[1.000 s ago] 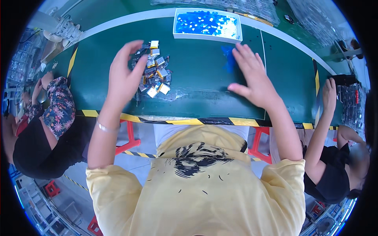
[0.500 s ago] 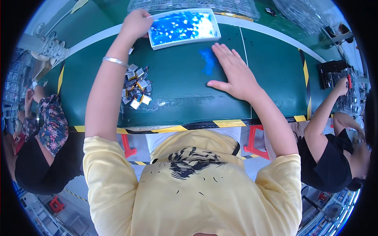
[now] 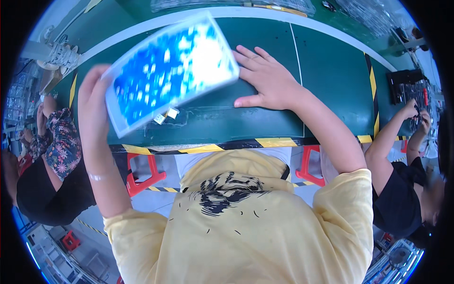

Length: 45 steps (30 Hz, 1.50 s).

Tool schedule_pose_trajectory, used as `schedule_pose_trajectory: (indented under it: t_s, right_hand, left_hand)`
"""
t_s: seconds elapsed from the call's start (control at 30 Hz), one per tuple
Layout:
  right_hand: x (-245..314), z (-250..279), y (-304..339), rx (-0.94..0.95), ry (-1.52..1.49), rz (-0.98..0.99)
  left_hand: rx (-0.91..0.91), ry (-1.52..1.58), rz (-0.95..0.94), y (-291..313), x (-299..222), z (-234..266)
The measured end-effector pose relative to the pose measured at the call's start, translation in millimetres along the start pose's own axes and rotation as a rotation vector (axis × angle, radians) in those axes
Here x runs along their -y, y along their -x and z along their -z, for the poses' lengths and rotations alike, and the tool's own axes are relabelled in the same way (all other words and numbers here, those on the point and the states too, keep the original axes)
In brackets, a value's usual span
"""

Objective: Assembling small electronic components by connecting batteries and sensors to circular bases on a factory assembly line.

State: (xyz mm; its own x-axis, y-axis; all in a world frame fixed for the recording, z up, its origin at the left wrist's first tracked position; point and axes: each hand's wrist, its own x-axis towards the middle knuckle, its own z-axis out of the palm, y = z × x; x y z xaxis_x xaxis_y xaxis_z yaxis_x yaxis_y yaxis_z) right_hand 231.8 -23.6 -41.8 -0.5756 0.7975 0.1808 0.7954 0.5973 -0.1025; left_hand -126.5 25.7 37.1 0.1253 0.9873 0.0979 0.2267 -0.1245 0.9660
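My left hand (image 3: 93, 102) grips the left end of a shallow white box (image 3: 113, 116), which is tilted and held up over the table. Inside it lie many small blue pieces (image 3: 156, 66), blurred and partly washed out by glare. Below the box's near edge, a few small silver battery cells (image 3: 172, 112) peek out; the box hides the rest of their pile. My right hand (image 3: 267, 80) lies open with fingers spread on the green table, its fingertips close to the box's right end. Whether they touch it I cannot tell.
Yellow-and-black tape (image 3: 276, 142) runs along the near edge of the green table (image 3: 331, 85). A person in black (image 3: 402, 194) works at the right; another in a flowered sleeve (image 3: 64, 146) sits at the left. Clear plastic trays (image 3: 283, 5) stand beyond the far edge.
My left hand has lifted the box from the far side and swung it left and toward me, over the battery cells. My right hand has shifted slightly left. The blue patch beside it no longer shows.
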Motion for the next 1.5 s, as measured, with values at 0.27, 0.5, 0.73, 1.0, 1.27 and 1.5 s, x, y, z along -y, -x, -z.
schedule_pose_trajectory:
  t_s: [0.27,0.5,0.73,1.0,1.27,1.5]
  right_hand:
    - [46,7,42,0.017,-0.051,-0.049]
    - [54,17,83,0.034,-0.058,-0.122]
    - [43,30,143,0.063,0.035,-0.273]
    - [24,38,203,-0.001,0.132,-0.455]
    - [21,35,213,0.007,0.117,-0.438]
    - [24,38,211,0.013,0.054,-0.453]
  left_hand:
    - [-0.042,0.177,0.250,121,19,-6]
    - [0.064,0.293,0.282,163,26,-31]
    - [0.424,0.268,0.386,179,53,-75]
    - [0.757,0.426,0.777,161,82,-176]
    - [0.720,0.750,0.975,161,83,-273]
    - [0.663,0.923,1.024,169,64,-297]
